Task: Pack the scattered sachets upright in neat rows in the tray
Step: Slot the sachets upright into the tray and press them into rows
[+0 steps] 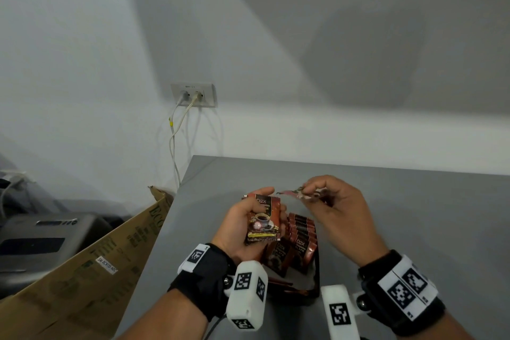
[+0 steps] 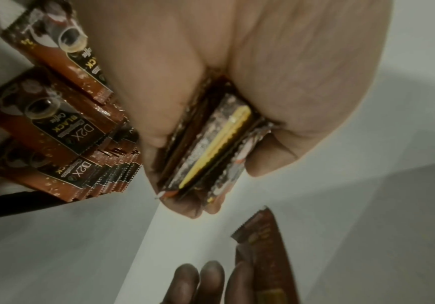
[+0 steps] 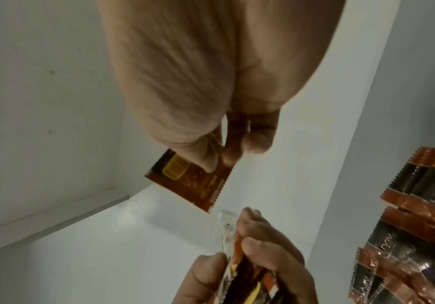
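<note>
Nearest the head camera are the two wrist-worn camera blocks, and just beyond them the dark tray [image 1: 316, 273] sits on the grey surface [image 1: 414, 215], already carrying a row of brown coffee sachets [image 1: 300, 232] standing upright and packed face to face. Above the tray the left hand [image 1: 242, 225] is curled round a small stack of sachets [image 1: 264, 219], thumb on one face and fingers on the other; the left wrist view shows several packets edge-on in that grip. The right hand [image 1: 334, 207] pinches a single sachet [image 1: 296, 193] by one end between thumb and fingertips, close to the top of the stack but not clearly touching it. These packets look light, thin and glossy, with crimped serrated ends, so they will likely flex and slide against one another. A pinch on the flat sealed end should hold best for placing one; squeezing the stack across its broad faces keeps it from fanning out. Set loosely, a packet would probably tip, so each wants leaning against the standing row.
</note>
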A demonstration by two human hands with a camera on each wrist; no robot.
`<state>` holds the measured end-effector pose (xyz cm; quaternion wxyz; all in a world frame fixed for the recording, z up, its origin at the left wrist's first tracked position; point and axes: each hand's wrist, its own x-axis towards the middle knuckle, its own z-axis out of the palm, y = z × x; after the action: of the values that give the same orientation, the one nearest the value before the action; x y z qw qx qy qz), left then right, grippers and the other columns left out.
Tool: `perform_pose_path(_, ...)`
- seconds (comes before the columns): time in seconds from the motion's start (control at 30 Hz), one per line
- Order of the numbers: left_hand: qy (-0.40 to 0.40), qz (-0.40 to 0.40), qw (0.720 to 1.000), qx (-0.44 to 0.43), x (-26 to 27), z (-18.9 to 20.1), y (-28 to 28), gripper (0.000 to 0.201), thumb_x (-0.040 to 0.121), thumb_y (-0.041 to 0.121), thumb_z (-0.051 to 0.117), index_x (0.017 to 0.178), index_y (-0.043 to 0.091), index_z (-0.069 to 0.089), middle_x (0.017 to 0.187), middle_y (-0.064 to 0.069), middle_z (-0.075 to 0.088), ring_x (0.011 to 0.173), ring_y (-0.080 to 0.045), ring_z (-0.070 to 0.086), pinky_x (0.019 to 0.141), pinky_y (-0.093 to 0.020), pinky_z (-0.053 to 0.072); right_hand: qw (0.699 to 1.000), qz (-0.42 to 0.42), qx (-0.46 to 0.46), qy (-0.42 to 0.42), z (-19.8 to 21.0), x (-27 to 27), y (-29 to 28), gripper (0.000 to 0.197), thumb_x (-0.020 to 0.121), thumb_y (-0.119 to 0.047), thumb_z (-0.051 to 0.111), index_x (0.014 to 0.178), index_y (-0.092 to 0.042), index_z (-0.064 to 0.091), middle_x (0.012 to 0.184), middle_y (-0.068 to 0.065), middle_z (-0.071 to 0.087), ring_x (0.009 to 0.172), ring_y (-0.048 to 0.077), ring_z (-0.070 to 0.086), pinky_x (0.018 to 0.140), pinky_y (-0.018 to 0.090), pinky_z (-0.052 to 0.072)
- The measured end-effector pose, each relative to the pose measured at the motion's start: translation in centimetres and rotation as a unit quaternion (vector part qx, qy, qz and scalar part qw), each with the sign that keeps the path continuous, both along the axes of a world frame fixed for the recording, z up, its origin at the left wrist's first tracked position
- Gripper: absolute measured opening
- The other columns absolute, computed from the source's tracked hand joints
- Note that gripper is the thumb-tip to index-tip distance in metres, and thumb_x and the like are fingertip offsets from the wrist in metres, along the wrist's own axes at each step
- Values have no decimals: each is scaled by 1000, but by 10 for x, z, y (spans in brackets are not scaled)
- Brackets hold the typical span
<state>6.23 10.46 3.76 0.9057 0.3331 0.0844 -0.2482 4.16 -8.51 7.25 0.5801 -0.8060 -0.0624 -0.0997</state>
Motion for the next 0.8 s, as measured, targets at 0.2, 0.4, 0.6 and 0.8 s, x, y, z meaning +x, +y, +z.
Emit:
perform_pose_path(0.2, -55, 4, 995, 86, 1, 5, 3, 63, 68, -6, 65, 129, 8, 59, 116, -32, 67, 85, -40, 70, 68, -40, 59, 997, 47, 32, 52, 1, -10, 2, 27, 84, 7, 68, 89, -17, 78, 130, -15, 62, 108, -3, 66, 85, 19, 55)
perform_pose_path(0.4, -87, 33, 991, 97, 1, 3, 9, 64, 72, -11, 70, 133, 4, 57, 122, -34, 63, 100, -44, 63, 81, -46, 56, 996, -77, 38, 32, -14, 0, 3, 26, 82, 9, 72, 76, -16, 67, 79, 1, 73, 70, 14, 71, 64, 19, 52)
perform_pose_path(0.6, -109, 69, 982, 138, -1, 10, -5, 62, 69, -12, 73, 127, 4, 56, 100, -29, 63, 79, -32, 62, 74, -42, 54, 990, -52, 99, 82, -7, -8, 16, 7, 82, -17, 82, 86, -18, 77, 87, -2, 77, 79, 16, 75, 73, 33, 62)
perform_pose_path(0.8, -98, 87, 974, 185, -6, 12, -18, 41, 79, -5, 74, 116, 1, 58, 112, -34, 68, 97, -46, 66, 92, -59, 50, 992, -40, 64, 98, -13, -9, 25, 29, 70, -10, 90, 89, -17, 68, 79, -5, 73, 69, 10, 68, 63, 24, 57)
